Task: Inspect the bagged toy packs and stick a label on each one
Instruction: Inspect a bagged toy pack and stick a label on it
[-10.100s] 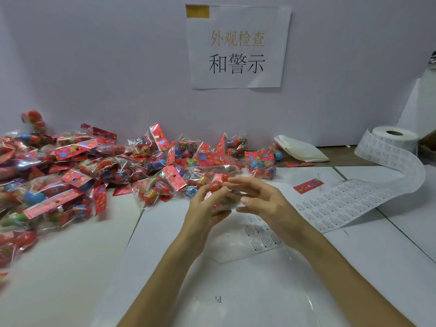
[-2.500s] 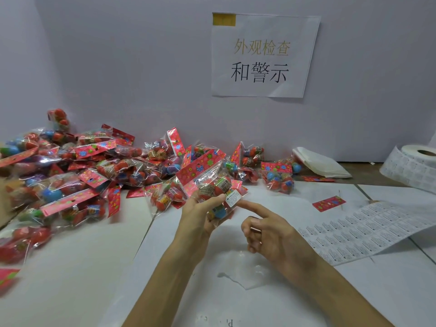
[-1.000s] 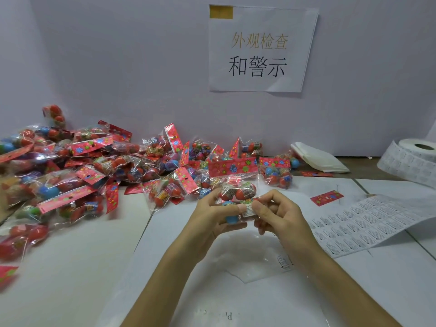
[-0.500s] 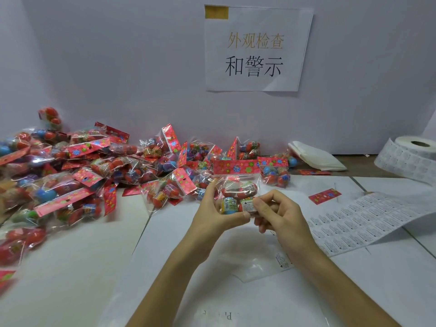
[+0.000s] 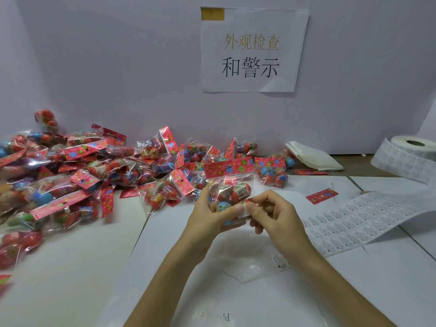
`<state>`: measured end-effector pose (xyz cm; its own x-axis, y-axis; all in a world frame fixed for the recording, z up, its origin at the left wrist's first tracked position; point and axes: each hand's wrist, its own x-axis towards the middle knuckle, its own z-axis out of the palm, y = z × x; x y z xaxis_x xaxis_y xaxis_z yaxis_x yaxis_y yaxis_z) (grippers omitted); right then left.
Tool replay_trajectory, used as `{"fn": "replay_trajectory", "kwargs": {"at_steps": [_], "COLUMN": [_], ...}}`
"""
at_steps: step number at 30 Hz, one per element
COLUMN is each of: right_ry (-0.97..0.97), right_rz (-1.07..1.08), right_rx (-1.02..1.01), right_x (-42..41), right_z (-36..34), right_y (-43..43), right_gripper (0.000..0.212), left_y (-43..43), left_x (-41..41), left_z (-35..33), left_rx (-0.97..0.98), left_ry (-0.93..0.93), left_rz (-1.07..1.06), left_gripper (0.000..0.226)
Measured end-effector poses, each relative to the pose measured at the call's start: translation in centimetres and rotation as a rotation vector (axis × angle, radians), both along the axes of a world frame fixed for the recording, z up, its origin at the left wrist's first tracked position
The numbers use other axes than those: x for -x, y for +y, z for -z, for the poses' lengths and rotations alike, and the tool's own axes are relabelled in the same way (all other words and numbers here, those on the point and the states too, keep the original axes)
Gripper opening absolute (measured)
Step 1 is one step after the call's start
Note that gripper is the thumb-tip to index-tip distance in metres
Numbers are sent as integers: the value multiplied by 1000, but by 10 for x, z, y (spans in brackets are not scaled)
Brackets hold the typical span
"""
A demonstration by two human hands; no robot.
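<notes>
A clear bagged toy pack (image 5: 232, 187) with a red flowered header card is held upright above the table's middle. My left hand (image 5: 212, 217) grips its lower left side, thumb across the front. My right hand (image 5: 271, 214) pinches the pack's lower right corner, where a small white label (image 5: 245, 208) sits under my thumb and forefinger. A big heap of similar packs (image 5: 77, 175) covers the left and back of the table. A strip of white labels (image 5: 358, 220) runs from a roll (image 5: 410, 152) at the right.
A clear plastic sheet (image 5: 250, 267) with one loose label lies on the white table in front of me. A loose red header card (image 5: 322, 195) lies right of my hands. Folded white bags (image 5: 311, 156) rest by the back wall, under a paper sign (image 5: 253, 49).
Both hands have kept hold of the pack and lifted it slightly. My right fingers have closed in on the label at the pack's lower corner.
</notes>
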<state>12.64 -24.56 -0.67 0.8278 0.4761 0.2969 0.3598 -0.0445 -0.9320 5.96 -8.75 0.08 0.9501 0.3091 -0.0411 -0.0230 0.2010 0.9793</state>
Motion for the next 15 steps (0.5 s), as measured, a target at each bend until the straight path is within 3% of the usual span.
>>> {"fn": "replay_trajectory", "kwargs": {"at_steps": [8, 15], "right_ry": [18, 13], "right_rz": [-84, -117], "right_rx": [22, 25], "right_x": [-1, 0], "right_z": [-2, -6], "right_y": [-2, -4], "right_gripper": [9, 18], "left_y": [3, 4], "left_x": [0, 1], "left_z": [-1, 0], "left_rx": [53, 190], "left_ry": [22, 26], "left_rz": [-11, 27], "left_gripper": [79, 85]}}
